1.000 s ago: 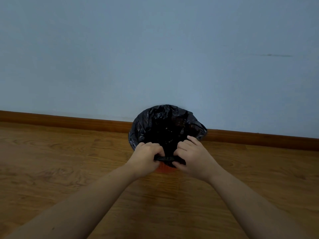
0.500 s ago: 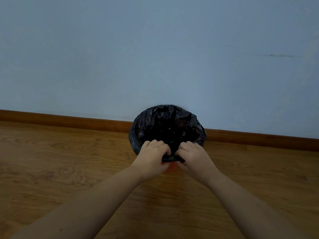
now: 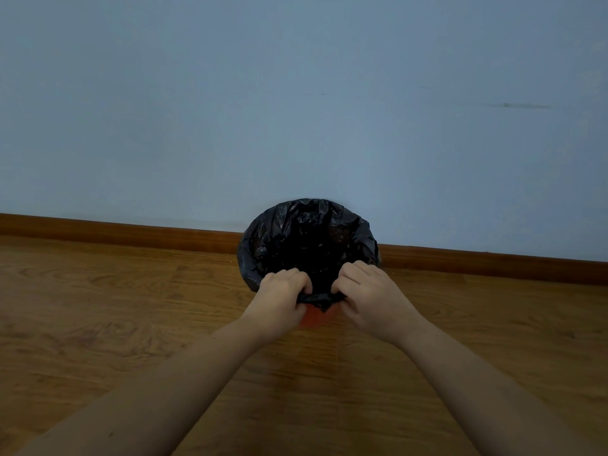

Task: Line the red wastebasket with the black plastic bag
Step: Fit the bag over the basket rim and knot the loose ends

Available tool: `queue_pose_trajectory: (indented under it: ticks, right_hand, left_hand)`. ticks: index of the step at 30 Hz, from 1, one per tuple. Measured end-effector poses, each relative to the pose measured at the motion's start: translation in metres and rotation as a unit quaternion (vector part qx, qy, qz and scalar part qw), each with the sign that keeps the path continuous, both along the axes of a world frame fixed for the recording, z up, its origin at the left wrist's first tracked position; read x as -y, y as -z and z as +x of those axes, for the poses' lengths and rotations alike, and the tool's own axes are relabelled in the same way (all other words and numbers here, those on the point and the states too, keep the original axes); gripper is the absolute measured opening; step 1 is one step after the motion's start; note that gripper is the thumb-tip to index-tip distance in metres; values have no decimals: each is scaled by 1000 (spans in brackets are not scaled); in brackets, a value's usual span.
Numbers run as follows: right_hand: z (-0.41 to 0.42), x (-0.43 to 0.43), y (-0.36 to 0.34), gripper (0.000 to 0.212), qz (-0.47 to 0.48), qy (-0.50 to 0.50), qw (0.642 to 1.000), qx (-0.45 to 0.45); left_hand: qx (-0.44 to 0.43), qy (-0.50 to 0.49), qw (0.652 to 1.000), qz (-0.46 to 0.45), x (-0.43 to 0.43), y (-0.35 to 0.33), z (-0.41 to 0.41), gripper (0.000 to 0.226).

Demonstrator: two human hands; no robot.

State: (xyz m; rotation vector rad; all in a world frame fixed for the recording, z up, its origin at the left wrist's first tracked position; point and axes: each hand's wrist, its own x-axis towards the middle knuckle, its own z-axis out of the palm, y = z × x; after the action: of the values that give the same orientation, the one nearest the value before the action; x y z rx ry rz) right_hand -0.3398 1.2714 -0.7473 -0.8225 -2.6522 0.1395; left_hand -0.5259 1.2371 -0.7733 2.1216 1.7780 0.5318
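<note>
Left hand (image 3: 279, 301), right hand (image 3: 373, 299) slightly wider apart than before; fingers (image 3: 296, 278) pinch bag (image 3: 309, 238) edge at near rim of wastebasket (image 3: 317, 318). Floor (image 3: 131, 307) open beside wastebasket, wall (image 3: 296, 110) behind.

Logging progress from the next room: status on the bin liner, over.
Left hand, right hand grip black bag, near edge. Bag over the rim; red wastebasket shows below. Nothing in the way.
</note>
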Motion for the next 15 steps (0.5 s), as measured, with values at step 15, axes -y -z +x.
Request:
queue_pose_trajectory:
  ticks: [15]
  right_hand:
    - [17, 2, 12, 11, -98, 13, 995, -24]
  left_hand:
    - [16, 0, 1000, -14, 2, -3, -13, 26]
